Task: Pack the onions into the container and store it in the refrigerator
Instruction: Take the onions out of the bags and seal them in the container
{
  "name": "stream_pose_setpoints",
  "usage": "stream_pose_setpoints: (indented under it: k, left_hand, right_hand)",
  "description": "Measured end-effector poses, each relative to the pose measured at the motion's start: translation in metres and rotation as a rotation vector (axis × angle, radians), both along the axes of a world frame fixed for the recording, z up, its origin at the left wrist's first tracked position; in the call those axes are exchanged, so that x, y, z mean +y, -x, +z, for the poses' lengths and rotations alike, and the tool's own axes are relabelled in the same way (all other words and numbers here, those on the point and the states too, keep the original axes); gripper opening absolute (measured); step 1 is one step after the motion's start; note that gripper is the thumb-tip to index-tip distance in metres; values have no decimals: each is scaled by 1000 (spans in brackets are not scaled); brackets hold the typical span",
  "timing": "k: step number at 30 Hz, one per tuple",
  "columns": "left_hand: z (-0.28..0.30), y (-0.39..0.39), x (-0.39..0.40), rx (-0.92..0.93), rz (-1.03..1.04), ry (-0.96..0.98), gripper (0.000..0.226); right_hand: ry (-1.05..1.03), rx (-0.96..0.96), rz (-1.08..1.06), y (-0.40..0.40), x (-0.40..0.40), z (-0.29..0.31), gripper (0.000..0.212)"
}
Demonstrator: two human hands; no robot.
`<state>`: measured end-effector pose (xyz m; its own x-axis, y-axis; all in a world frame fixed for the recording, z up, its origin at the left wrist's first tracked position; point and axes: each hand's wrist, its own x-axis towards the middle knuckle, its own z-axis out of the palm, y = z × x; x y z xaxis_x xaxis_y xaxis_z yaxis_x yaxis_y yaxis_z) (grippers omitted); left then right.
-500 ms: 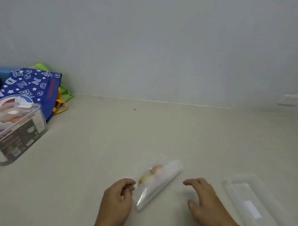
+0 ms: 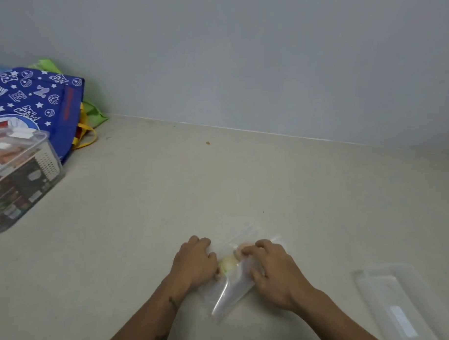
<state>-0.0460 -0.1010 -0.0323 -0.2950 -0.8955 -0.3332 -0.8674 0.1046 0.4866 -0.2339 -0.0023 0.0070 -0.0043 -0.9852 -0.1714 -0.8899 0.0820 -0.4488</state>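
Counter [image 2: 218,182], pale beige, is met by a grey wall [image 2: 239,54]. Near 6 o'clock a clear bag [image 2: 224,294] holding onions [image 2: 229,265] is pressed flat by the left hand [image 2: 196,265] and right hand [image 2: 275,272], fingers curled on it. A lidded container [image 2: 22,177] and blue bag [image 2: 40,105] are seen at 9 o'clock, a clear lid [image 2: 401,303] at 4 o'clock.

A blue star-printed bag [image 2: 35,105] leans against the grey wall [image 2: 239,54].
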Motion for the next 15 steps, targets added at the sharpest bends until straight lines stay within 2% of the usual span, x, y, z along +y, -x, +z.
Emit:
stream_pose_setpoints:
  k: [7, 12, 15]
  left_hand:
    - [4, -1, 5, 240, 44, -2, 17]
    - [29, 0, 21, 497, 59, -102, 14]
    - [46, 4, 40, 578, 81, -128, 22]
  right_hand:
    - [57, -39, -19, 5, 24, -12, 50]
    - [52, -113, -79, 7, 41, -11, 42]
    - [73, -173, -146, 9, 51, -6, 41]
